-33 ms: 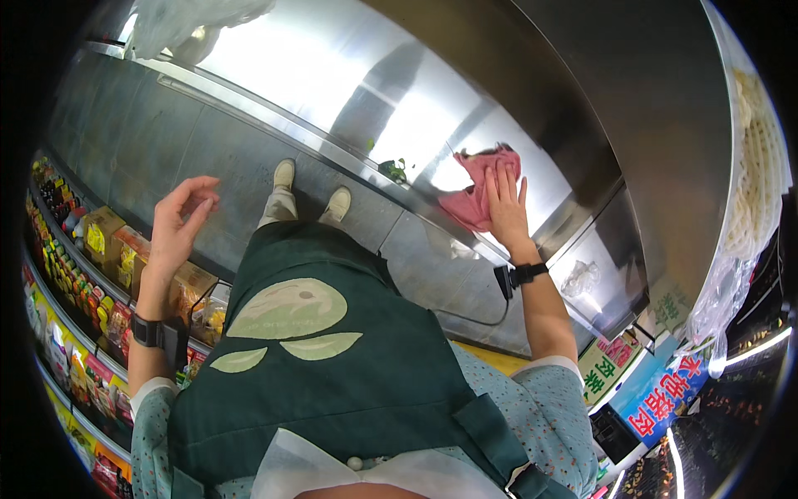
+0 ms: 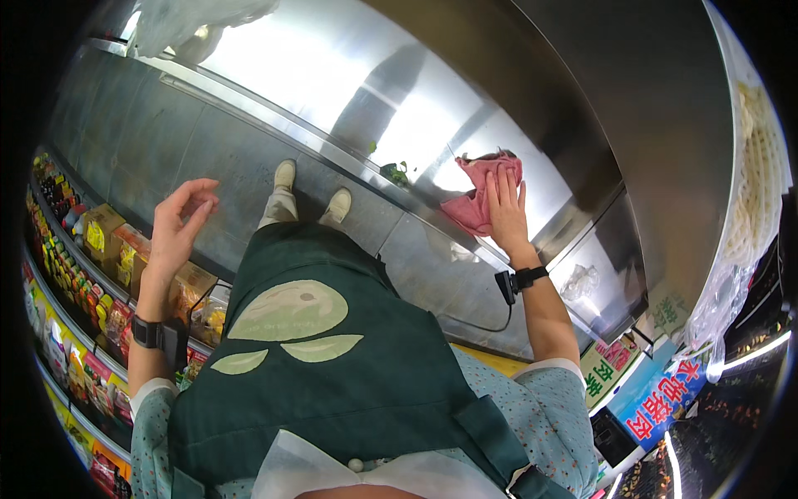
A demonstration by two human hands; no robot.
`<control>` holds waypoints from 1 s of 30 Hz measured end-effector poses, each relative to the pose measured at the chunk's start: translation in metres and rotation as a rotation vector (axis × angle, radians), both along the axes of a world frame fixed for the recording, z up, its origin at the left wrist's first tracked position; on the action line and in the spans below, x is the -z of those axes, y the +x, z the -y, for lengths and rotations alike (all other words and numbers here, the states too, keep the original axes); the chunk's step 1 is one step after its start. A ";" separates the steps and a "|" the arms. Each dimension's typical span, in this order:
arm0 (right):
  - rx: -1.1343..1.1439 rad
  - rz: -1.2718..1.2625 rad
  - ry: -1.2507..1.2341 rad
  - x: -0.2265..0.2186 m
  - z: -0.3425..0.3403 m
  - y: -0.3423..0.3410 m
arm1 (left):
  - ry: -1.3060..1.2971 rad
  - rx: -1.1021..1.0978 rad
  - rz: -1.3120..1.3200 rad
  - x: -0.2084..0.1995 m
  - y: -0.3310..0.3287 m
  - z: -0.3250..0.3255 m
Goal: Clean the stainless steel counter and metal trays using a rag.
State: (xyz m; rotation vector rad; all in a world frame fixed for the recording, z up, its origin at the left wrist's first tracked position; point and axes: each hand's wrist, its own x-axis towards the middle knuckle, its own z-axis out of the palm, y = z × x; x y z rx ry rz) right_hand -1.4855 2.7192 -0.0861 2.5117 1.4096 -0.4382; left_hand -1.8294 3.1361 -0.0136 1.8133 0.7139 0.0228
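Observation:
My right hand (image 2: 508, 218) lies flat on a crumpled pink cloth (image 2: 472, 209), fingers stretched out and pressing it to the shiny metal counter (image 2: 332, 79). Dark wet-looking bits show along the cloth's far edge. Left of the cloth, near the counter's front edge, sit some green leaf scraps (image 2: 396, 173). My left hand (image 2: 177, 223) hangs in the air over the floor, away from the counter. Its fingers are loosely curled with the thumb apart from them, and nothing shows in it.
Shelves with packets and bottles (image 2: 91, 308) stand close on my left, beside cardboard boxes (image 2: 101, 229). Clear plastic bags (image 2: 187, 29) lie at the counter's far left. A crumpled clear bag (image 2: 580, 283) sits in the right section. A full plastic bag (image 2: 752, 183) hangs far right.

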 end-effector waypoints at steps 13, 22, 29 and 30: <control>-0.817 -0.217 0.363 0.032 -0.220 -0.024 | -0.015 -0.167 -0.040 0.007 -0.030 0.000; -0.765 -0.381 0.329 0.028 -0.168 -0.019 | -0.053 -0.268 -0.006 0.010 -0.053 0.010; -0.469 -0.682 0.292 0.016 -0.073 -0.003 | -0.096 -0.216 -0.006 0.013 -0.039 0.011; -0.455 -0.680 0.290 0.017 -0.046 -0.001 | -0.103 -0.203 -0.006 0.012 -0.040 0.011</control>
